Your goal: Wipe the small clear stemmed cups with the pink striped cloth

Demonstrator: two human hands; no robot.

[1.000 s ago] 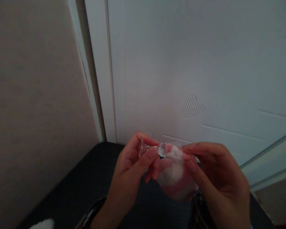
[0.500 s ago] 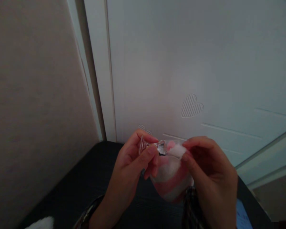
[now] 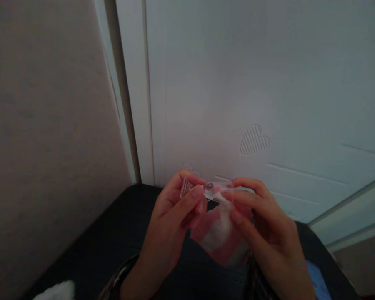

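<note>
My left hand [image 3: 181, 204] is closed, pinching the stem of a small clear stemmed glass [image 3: 208, 191]. The glass lies on its side in the air, its foot to the left and its mouth to the right. Part of a pink-and-white striped cloth [image 3: 220, 233] is inside the bowl; the rest hangs below it. My right hand [image 3: 253, 208] grips the cloth at the glass's mouth, with fingertips at the rim. Some of its fingers are hidden behind the cloth.
Below my hands is a black tabletop [image 3: 118, 241]. A white door panel with an embossed heart [image 3: 254, 140] stands close behind, and a beige wall [image 3: 50, 125] is on the left. Something white and fluffy [image 3: 58, 291] lies bottom left, a blue item [image 3: 317, 280] bottom right.
My right hand has moved left, closer to the glass, its fingers now at the rim with the cloth bunched further in. My left hand keeps its hold on the stem.
</note>
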